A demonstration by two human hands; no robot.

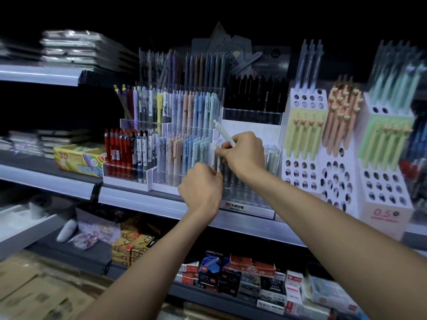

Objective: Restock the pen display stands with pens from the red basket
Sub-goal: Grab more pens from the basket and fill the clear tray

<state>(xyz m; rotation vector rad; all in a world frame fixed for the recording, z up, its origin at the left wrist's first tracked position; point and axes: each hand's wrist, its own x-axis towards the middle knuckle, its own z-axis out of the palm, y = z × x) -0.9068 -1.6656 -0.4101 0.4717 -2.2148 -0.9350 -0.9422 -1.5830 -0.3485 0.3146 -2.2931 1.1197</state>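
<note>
My right hand (243,154) grips a white pen (224,133) that sticks up and to the left out of the fist. It hovers over a clear acrylic pen stand (249,197) holding pale pens on the middle shelf. My left hand (201,188) is curled at the stand's left front, fingertips pinching at a pen there; what it holds is hidden. The red basket is not in view.
Left of the stand are tiered clear displays (175,125) full of pastel and red pens. White cardboard stands with holes (305,139) and green and peach pens sit to the right. A crayon box (78,159) lies at left. Boxed stock (249,278) fills the lower shelf.
</note>
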